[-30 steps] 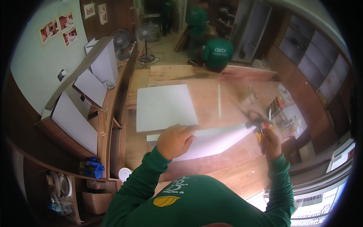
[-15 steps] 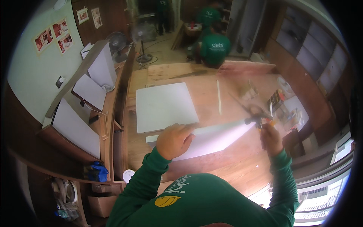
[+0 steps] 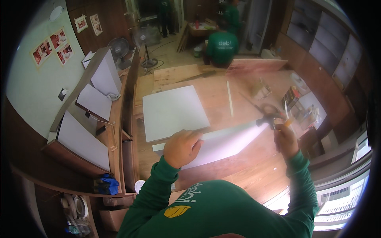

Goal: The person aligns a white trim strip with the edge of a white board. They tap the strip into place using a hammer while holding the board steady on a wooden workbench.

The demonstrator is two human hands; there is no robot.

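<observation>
My left hand (image 3: 182,147) presses flat on a long white board (image 3: 222,142) that lies across the wooden workbench (image 3: 246,174). My right hand (image 3: 285,139) grips a hammer (image 3: 272,119) by its orange-ended handle, with the dark head raised just past the board's right end. A square white panel (image 3: 173,111) lies on the bench right behind the board. Both my sleeves are green.
A thin pale strip (image 3: 229,98) and small cluttered items (image 3: 295,101) lie on the bench's far right. Another person in a green shirt (image 3: 222,47) crouches beyond the bench. White panels (image 3: 81,139) lean on the shelf at left, near a fan (image 3: 119,49).
My right hand has lifted the hammer slightly up and to the left near the board's right end. My left hand stays pressed on the board.
</observation>
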